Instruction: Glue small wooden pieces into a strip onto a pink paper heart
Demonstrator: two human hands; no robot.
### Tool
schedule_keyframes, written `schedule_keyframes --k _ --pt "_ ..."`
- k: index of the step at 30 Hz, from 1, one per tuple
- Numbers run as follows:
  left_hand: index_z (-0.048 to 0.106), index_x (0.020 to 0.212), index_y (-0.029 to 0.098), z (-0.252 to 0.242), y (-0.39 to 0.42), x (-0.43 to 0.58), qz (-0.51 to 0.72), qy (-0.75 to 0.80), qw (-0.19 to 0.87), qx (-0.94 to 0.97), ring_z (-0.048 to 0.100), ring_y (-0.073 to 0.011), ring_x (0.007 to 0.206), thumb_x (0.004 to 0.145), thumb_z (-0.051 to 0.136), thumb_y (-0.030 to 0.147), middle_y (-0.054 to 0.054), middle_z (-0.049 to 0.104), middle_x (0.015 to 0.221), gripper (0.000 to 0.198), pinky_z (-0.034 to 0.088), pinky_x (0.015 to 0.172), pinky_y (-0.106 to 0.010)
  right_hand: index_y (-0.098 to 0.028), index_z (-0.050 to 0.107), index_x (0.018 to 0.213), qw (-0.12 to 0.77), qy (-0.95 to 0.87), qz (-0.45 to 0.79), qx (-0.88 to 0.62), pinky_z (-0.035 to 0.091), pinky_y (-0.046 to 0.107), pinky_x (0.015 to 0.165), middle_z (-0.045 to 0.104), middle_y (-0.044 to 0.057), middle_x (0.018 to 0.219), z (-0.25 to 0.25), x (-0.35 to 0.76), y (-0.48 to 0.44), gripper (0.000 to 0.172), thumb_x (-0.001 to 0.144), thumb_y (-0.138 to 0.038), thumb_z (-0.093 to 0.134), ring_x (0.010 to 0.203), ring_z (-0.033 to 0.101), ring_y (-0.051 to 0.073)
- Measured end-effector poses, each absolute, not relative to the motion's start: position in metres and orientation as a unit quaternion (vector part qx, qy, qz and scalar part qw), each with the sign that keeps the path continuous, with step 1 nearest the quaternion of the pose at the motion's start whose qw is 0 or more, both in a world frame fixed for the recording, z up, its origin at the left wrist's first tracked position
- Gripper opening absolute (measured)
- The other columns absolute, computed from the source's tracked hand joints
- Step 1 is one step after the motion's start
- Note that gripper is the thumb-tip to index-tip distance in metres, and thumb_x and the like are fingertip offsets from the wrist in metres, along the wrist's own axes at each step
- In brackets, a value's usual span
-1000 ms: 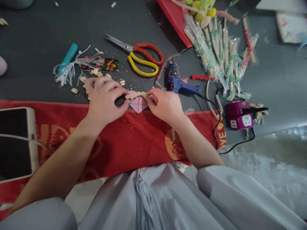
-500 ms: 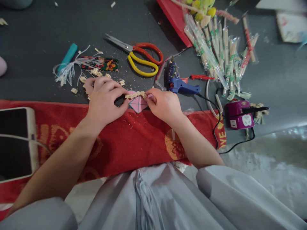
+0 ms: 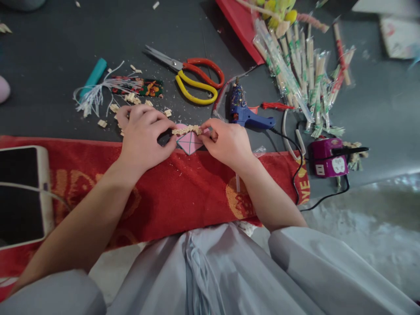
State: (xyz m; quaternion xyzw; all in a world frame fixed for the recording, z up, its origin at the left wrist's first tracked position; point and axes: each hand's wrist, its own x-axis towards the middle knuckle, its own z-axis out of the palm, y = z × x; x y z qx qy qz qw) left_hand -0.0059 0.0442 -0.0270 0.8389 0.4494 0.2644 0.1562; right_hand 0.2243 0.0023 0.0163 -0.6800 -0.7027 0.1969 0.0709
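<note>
A small pink piece (image 3: 189, 144) with dark green lines crossing on it lies at the towel's back edge. Along its upper edge runs a pale, knobbly braided straw strip (image 3: 187, 130). The thumb and forefinger of my left hand (image 3: 142, 135) close at the strip's left end, over the pink piece's corner. At the other end, my right hand (image 3: 226, 142) pinches the strip between thumb and forefinger, its remaining fingers curled in. Pale straw scraps (image 3: 131, 98) lie behind my left hand. My fingertips hide both ends of the strip.
Scissors (image 3: 187, 76) and a blue glue gun (image 3: 244, 111) lie behind my hands. Wrapped straw sticks (image 3: 295, 65) are heaped back right, near a purple power adapter (image 3: 329, 157) with black cord. A tablet (image 3: 21, 197) rests on the red towel (image 3: 183, 192) at left.
My right fingertips shift very slightly at the strip's right end. The left hand keeps its hold, and the things around stay put apart from a slight shift of the view.
</note>
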Motion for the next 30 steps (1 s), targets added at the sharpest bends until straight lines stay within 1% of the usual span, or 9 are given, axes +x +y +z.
schedule_keyframes --k 5,9,12,16,20,30 --pt "0.078 0.096 0.037 -0.0268 0.0441 -0.0056 0.265 0.453 0.158 0.837 0.061 -0.0387 0.122 0.092 0.067 0.040 -0.004 0.074 0.100 0.012 0.044 0.119 -0.070 -0.021 0.082 0.120 0.068 -0.705 0.195 -0.678 0.034 0.032 0.071 0.079 0.004 0.085 0.0155 0.2251 0.0018 0.025 0.101 -0.021 0.066 0.085 0.072 0.021" --pt "0.078 0.097 0.035 -0.0274 0.0442 -0.0062 0.261 0.453 0.156 0.838 0.061 -0.0378 0.123 0.094 0.065 0.041 -0.004 0.074 0.101 0.015 0.045 0.118 -0.069 -0.020 0.082 0.121 0.061 -0.703 0.198 -0.680 0.035 0.032 0.071 0.080 0.005 0.088 0.0163 0.2243 0.0019 0.025 0.101 -0.021 0.066 0.086 0.072 0.022" --pt "0.079 0.098 0.033 -0.0283 0.0448 -0.0069 0.259 0.447 0.149 0.843 0.061 -0.0381 0.123 0.098 0.062 0.042 -0.005 0.074 0.102 0.019 0.044 0.116 -0.070 -0.021 0.081 0.120 0.065 -0.702 0.199 -0.680 0.036 0.032 0.071 0.080 0.005 0.089 0.0159 0.2241 0.0020 0.025 0.100 -0.021 0.065 0.084 0.071 0.021" --pt "0.079 0.098 0.031 -0.0277 0.0452 -0.0068 0.257 0.447 0.163 0.841 0.059 -0.0395 0.123 0.096 0.063 0.043 -0.006 0.074 0.103 0.020 0.042 0.116 -0.073 -0.021 0.080 0.119 0.072 -0.705 0.201 -0.676 0.038 0.031 0.072 0.080 0.005 0.089 0.0140 0.2249 0.0020 0.025 0.099 -0.020 0.065 0.084 0.070 0.021" --pt "0.079 0.100 0.034 -0.0247 0.0443 -0.0061 0.247 0.456 0.178 0.836 0.058 -0.0388 0.126 0.096 0.063 0.042 -0.005 0.073 0.104 0.019 0.039 0.119 -0.072 -0.021 0.080 0.119 0.072 -0.705 0.204 -0.675 0.038 0.032 0.071 0.079 0.005 0.088 0.0136 0.2254 0.0018 0.025 0.100 -0.023 0.065 0.083 0.069 0.021" --pt "0.080 0.099 0.035 -0.0226 0.0437 -0.0056 0.252 0.452 0.158 0.841 0.061 -0.0396 0.124 0.096 0.063 0.042 -0.006 0.075 0.103 0.019 0.045 0.116 -0.072 -0.021 0.081 0.121 0.067 -0.706 0.202 -0.675 0.036 0.032 0.070 0.080 0.005 0.090 0.0128 0.2246 0.0018 0.025 0.102 -0.024 0.065 0.083 0.070 0.021"
